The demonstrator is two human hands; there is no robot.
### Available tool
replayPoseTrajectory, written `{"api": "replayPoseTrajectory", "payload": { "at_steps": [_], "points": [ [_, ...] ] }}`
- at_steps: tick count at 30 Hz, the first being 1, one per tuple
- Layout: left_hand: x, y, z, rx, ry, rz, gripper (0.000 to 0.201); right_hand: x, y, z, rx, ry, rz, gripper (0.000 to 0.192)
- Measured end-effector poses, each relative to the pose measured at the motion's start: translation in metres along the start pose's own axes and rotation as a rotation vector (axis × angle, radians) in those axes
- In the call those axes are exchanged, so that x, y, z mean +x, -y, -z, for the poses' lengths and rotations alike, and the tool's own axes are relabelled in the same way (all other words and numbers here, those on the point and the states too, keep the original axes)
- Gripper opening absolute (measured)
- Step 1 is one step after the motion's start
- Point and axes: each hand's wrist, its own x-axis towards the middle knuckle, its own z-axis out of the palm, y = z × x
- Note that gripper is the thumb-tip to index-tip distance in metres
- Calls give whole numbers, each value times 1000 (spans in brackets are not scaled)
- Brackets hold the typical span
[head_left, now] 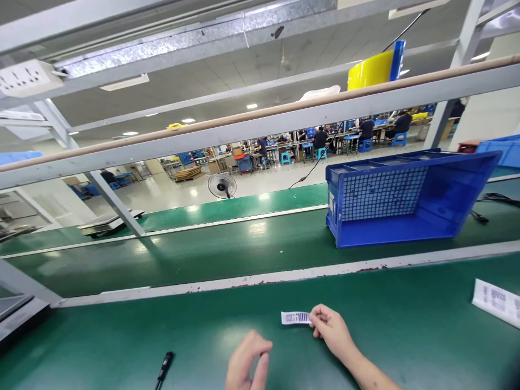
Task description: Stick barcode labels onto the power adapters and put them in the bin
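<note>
A small white label [295, 318] with a QR code and dark bars is pinched at its right end by my right hand [331, 330], just above the green work surface [195, 330]. To its left, my left hand [247, 360] is slightly blurred, its fingers bent and the thumb a little apart from them. I see nothing held in that hand. Farther left lies a black cable connector [164, 368] with its cord running off the bottom edge. A white sheet of printed barcode labels [498, 300] rests at the right edge.
A blue plastic crate [398, 233] lies on its side on the green belt [244, 238] beyond a white rail [227, 284]. A dark-edged device [24, 325] stands at left. Metal beams [260, 124] cross overhead. Black cables [501, 199] lie at right; people sit far behind.
</note>
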Motion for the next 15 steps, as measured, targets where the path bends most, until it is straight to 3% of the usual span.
{"api": "replayPoseTrajectory", "payload": {
  "at_steps": [3,6,11,15],
  "points": [
    [49,-3,5,73,181,-26,16,0,-2,-2,-4,5,4,28],
    [97,12,-9,108,276,14,19,0,-3,-3,-10,18,14,26],
    [163,49,-66,99,413,289,30,0,-6,-5,-25,40,17,24],
    [192,74,-121,92,456,447,46,2,-8,-6,-43,52,11,24]
  ]
}}
